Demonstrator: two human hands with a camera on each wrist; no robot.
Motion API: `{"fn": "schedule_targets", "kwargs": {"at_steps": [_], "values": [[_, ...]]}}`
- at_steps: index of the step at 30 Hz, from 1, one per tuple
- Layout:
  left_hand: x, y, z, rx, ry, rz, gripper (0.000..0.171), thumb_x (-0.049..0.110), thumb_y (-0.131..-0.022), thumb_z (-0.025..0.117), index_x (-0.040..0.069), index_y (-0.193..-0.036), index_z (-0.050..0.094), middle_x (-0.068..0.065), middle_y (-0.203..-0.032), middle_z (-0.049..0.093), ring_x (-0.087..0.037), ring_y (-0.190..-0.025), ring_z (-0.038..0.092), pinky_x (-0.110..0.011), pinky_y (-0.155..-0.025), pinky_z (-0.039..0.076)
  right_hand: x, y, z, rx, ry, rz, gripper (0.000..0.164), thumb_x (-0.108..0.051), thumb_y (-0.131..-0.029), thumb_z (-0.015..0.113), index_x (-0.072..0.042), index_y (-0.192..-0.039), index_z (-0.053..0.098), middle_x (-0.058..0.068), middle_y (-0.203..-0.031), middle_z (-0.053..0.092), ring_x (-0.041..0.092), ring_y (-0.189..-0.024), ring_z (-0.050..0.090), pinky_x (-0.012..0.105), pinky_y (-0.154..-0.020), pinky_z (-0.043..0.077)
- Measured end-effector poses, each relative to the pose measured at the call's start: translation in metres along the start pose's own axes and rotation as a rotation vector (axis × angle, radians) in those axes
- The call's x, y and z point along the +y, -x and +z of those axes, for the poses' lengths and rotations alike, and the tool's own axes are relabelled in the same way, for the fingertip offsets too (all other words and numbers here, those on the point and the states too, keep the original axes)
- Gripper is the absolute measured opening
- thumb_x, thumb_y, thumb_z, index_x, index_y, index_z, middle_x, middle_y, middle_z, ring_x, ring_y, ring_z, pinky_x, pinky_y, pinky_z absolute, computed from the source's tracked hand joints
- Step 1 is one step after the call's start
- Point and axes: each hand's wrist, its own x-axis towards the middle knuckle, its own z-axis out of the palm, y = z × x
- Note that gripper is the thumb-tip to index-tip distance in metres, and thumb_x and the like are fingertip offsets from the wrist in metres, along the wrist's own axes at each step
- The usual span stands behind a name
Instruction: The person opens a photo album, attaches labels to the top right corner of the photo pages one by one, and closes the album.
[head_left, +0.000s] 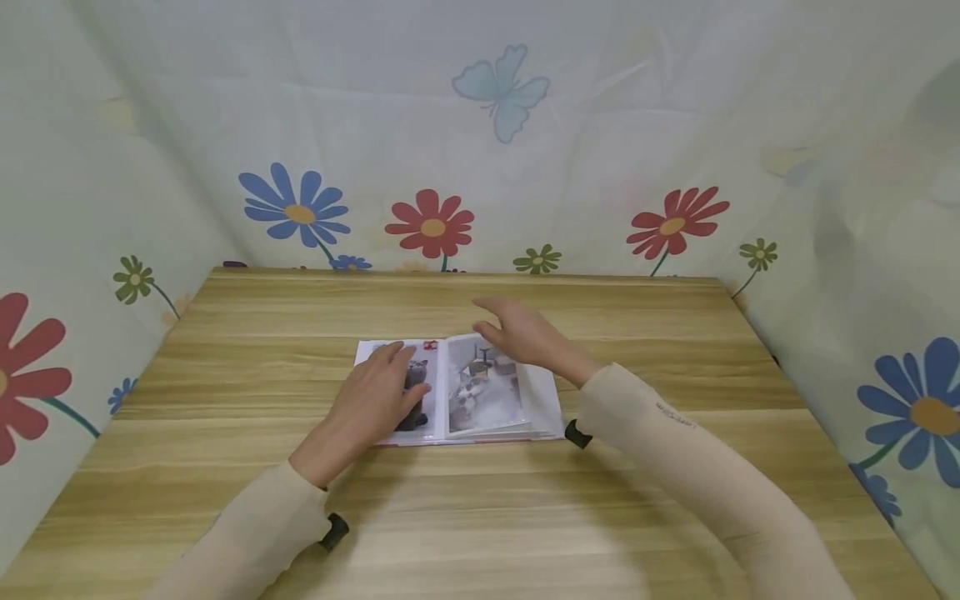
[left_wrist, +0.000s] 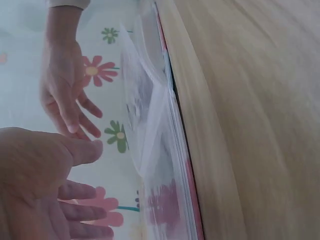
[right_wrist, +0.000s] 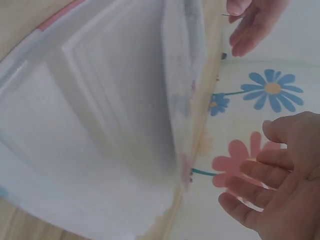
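A small photo album [head_left: 543, 396] lies spread on the wooden table. Its left page holds a picture of a grey cat [head_left: 417, 375], partly covered by my left hand [head_left: 371, 396]. On the right page is a pale picture with cats [head_left: 480, 392]. My left hand hovers over the left page with loosely extended fingers; the left wrist view shows nothing in it. My right hand [head_left: 525, 332] is above the upper right part of the album, fingers relaxed and pointing left. In the right wrist view, the right hand [right_wrist: 287, 182] is apart from the lifted pages [right_wrist: 120, 85].
The wooden tabletop [head_left: 480, 508] surrounds the album. A white curtain [head_left: 375, 108] printed with flowers and a blue butterfly [head_left: 504, 92] hangs behind and along both sides of the table. Dark wrist pieces [head_left: 334, 531] show beneath the beige sleeves [head_left: 667, 433].
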Motion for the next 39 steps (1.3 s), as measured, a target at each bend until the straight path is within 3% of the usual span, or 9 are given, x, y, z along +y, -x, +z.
{"fn": "schedule_targets", "kwargs": {"at_steps": [9, 19, 30, 39], "values": [[0.022, -0.005, -0.004, 0.073, 0.098, 0.055, 0.061, 0.032, -0.096, 0.072, 0.002, -0.146, 0.053, -0.021, -0.149, 0.055, -0.037, -0.141, 0.053, -0.055, -0.116, 0.045, 0.012, 0.028, -0.033, 0.102, -0.014, -0.049, 0.046, -0.023, -0.105, 0.057, -0.002, -0.146, 0.055, 0.016, -0.149, 0.058, 0.033, -0.141, 0.054, 0.05, -0.118, 0.044], [0.04, -0.01, -0.014, 0.153, 0.145, 0.134, 0.054, 0.028, -0.097, 0.071, 0.003, -0.143, 0.057, -0.017, -0.147, 0.058, -0.034, -0.137, 0.056, -0.053, -0.114, 0.047, 0.026, 0.062, -0.052, 0.161, -0.013, -0.045, 0.04, -0.018, -0.104, 0.06, -0.002, -0.14, 0.061, 0.018, -0.144, 0.063, 0.036, -0.134, 0.06, 0.054, -0.109, 0.052], [0.063, -0.017, -0.011, 0.149, 0.193, 0.168, 0.05, 0.028, -0.098, 0.07, 0.007, -0.141, 0.059, -0.012, -0.146, 0.06, -0.03, -0.137, 0.057, -0.051, -0.113, 0.048, 0.05, 0.094, -0.059, 0.175, 0.049, 0.007, 0.036, -0.013, -0.101, 0.063, 0.0, -0.135, 0.065, 0.021, -0.137, 0.067, 0.037, -0.119, 0.067, 0.055, -0.097, 0.057], [0.088, -0.021, -0.002, 0.139, 0.208, 0.223, 0.048, 0.027, -0.097, 0.071, 0.007, -0.14, 0.061, -0.013, -0.144, 0.061, -0.03, -0.134, 0.059, -0.051, -0.113, 0.049, 0.069, 0.125, -0.055, 0.142, 0.059, 0.045, 0.035, -0.013, -0.1, 0.064, 0.0, -0.134, 0.066, 0.02, -0.132, 0.069, 0.035, -0.115, 0.068, 0.055, -0.095, 0.058]]}}
